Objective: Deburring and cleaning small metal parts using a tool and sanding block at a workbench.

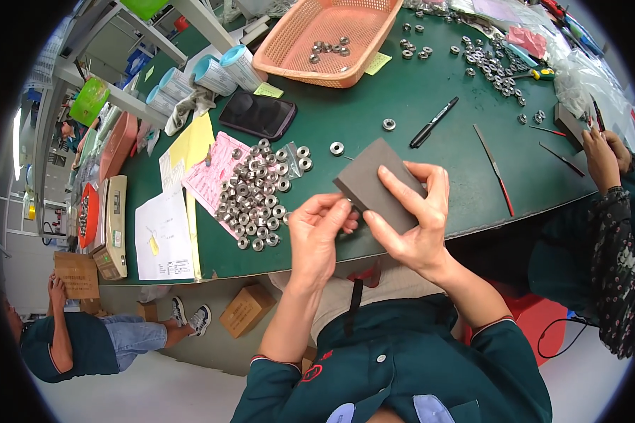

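My right hand grips a dark grey rectangular block, thumb and fingers spread along its faces. Close against the block's lower left edge, my left hand is closed in a pinch. A small shiny bit shows at those fingertips, mostly hidden by them. To the left lies a heap of small metal rings, partly on a pink sheet. Two single rings rest beyond the block, one nearer and one farther.
A pink basket holds several rings. Around it lie a phone, a black marker, a red-handled needle file and scattered rings. Papers and a scale stand left. A co-worker's hands work at right.
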